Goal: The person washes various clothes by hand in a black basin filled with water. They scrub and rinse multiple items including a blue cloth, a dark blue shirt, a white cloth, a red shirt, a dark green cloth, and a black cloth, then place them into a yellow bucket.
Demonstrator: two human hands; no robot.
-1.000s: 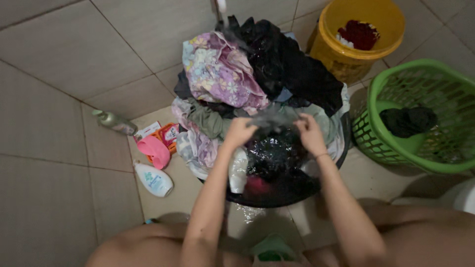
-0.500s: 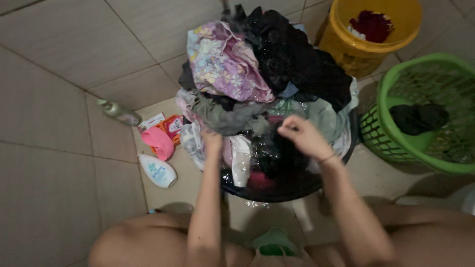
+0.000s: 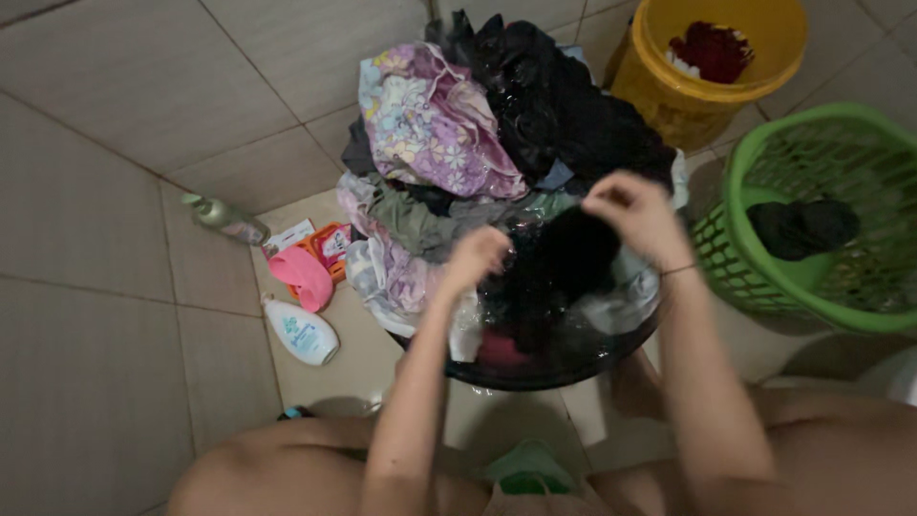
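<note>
- The tiled floor [image 3: 115, 382] carries everything.
- A dark basin [image 3: 535, 368] heaped with wet clothes stands at its middle.
- A yellow bucket [image 3: 669, 100] and a green basket [image 3: 764, 287] stand to its right.
- A white bottle [image 3: 304, 333], a pink cloth [image 3: 304, 275], an orange packet [image 3: 330, 247] and a greenish bottle [image 3: 224, 218] lie to its left.

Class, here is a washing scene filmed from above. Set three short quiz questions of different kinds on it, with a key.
1. True or false: both hands grip the dark wet garment.
2. Which container holds one dark cloth: A the yellow bucket, B the green basket?
3. Fill in: the white bottle lies on the ____.

Key: 1 true, left hand and right hand; 2 B; 3 floor.
</note>
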